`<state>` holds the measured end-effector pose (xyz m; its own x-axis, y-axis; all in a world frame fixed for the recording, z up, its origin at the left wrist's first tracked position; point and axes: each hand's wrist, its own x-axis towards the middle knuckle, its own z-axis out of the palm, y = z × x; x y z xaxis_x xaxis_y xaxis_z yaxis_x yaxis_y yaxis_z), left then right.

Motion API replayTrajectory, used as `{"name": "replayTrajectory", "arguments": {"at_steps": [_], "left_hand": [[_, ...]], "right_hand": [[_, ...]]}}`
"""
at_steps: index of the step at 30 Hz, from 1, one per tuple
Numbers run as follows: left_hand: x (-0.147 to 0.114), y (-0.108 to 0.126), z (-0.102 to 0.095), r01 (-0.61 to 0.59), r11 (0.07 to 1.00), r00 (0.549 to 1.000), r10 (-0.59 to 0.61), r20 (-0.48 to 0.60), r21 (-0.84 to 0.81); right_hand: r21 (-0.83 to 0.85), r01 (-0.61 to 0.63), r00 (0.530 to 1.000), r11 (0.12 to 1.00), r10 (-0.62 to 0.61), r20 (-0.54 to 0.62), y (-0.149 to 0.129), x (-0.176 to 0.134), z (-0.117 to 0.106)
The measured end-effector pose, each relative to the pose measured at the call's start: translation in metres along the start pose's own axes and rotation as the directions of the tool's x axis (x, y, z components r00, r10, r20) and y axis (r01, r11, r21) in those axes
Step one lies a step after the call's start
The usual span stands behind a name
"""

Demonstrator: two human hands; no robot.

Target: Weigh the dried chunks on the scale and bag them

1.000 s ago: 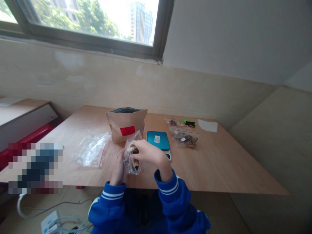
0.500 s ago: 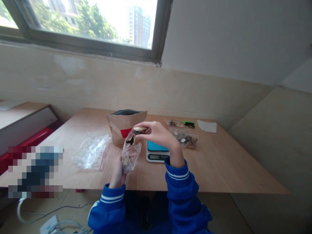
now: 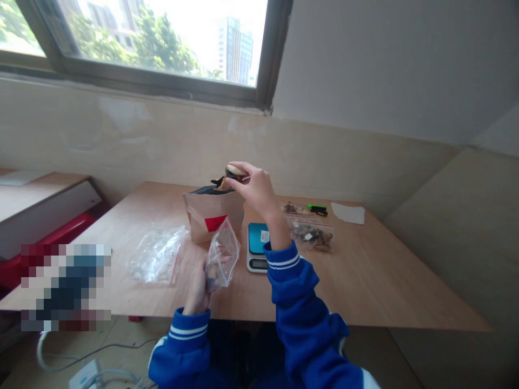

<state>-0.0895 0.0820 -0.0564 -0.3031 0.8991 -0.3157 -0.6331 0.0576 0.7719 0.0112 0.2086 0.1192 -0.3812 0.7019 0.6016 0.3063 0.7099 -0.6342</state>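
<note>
My right hand (image 3: pixel 255 186) pinches several dried mushroom pieces (image 3: pixel 227 178), dark and tan, just above the open mouth of a brown paper pouch (image 3: pixel 198 216) with a red label. Lower and nearer me, my left hand (image 3: pixel 199 286) is closed around a clear zip bag (image 3: pixel 227 254) held upright and open, with a few pieces at its bottom. To the right of the pouch sits a kitchen scale (image 3: pixel 256 237) with a blue top, partly covered by my right forearm.
Flat clear plastic bags (image 3: pixel 156 254) lie left of the pouch. Behind my right arm are a filled clear bag (image 3: pixel 314 235), a smaller filled bag (image 3: pixel 298 208), a green-and-black cutter (image 3: pixel 317 209) and white paper (image 3: pixel 348 213). The wooden table (image 3: pixel 377 281) meets the wall.
My right hand has risen from the clear bag's mouth to above the pouch, carrying the mushroom pieces. My left hand keeps the bag in nearly the same place.
</note>
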Motion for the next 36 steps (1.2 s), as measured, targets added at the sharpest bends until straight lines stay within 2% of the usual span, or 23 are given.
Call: {"name": "replayTrajectory", "arguments": {"at_steps": [5, 11, 17, 21, 24, 26, 28, 30, 31, 34, 36], "left_hand": [[-0.003, 0.006, 0.004, 0.029, 0.999, 0.996, -0.027, -0.085, 0.02], [-0.008, 0.012, 0.007, 0.066, 0.998, 0.991, -0.064, -0.119, 0.009], [-0.004, 0.009, 0.006, 0.078, 0.997, 0.992, -0.078, -0.096, -0.004], [-0.004, 0.007, 0.005, 0.075, 0.997, 0.995, -0.075, -0.072, -0.007], [-0.004, 0.006, 0.004, 0.075, 0.997, 0.994, -0.076, -0.081, -0.014], [-0.003, 0.006, 0.003, 0.071, 0.997, 0.993, -0.072, -0.089, -0.015], [-0.002, 0.005, 0.002, 0.059, 0.998, 0.994, -0.06, -0.094, -0.013], [-0.001, 0.005, 0.003, 0.042, 0.999, 0.995, -0.043, -0.094, -0.011], [-0.001, 0.005, 0.003, 0.037, 0.999, 0.995, -0.037, -0.09, -0.01], [0.0, 0.005, 0.007, 0.003, 1.0, 0.995, -0.006, -0.099, -0.024], [0.0, 0.003, 0.01, -0.049, 0.997, 0.991, 0.042, -0.128, -0.053]], "right_hand": [[-0.09, 0.061, 0.997, 0.994, -0.064, -0.034, 0.008, 0.003, 0.016], [-0.129, 0.155, 0.985, 0.98, -0.143, 0.095, 0.025, -0.006, 0.033], [-0.033, 0.195, 0.975, 0.98, -0.19, 0.115, 0.034, -0.014, 0.038], [-0.135, 0.201, 0.968, 0.97, -0.175, 0.182, 0.035, -0.022, 0.038], [-0.165, 0.21, 0.974, 0.964, -0.193, 0.116, 0.031, -0.028, 0.039], [-0.088, 0.194, 0.981, 0.977, -0.192, 0.033, 0.024, -0.032, 0.036], [0.041, 0.143, 0.989, 0.989, -0.144, 0.026, 0.015, -0.035, 0.026], [0.14, 0.054, 0.984, 0.989, -0.076, 0.16, 0.005, -0.04, 0.012], [0.144, 0.005, 0.962, 0.99, -0.044, 0.268, 0.0, -0.042, 0.005], [0.009, -0.067, 0.826, 0.998, 0.05, 0.561, -0.008, -0.056, -0.003], [-0.106, -0.064, 0.754, 0.992, 0.118, 0.647, -0.007, -0.069, 0.004]]}}
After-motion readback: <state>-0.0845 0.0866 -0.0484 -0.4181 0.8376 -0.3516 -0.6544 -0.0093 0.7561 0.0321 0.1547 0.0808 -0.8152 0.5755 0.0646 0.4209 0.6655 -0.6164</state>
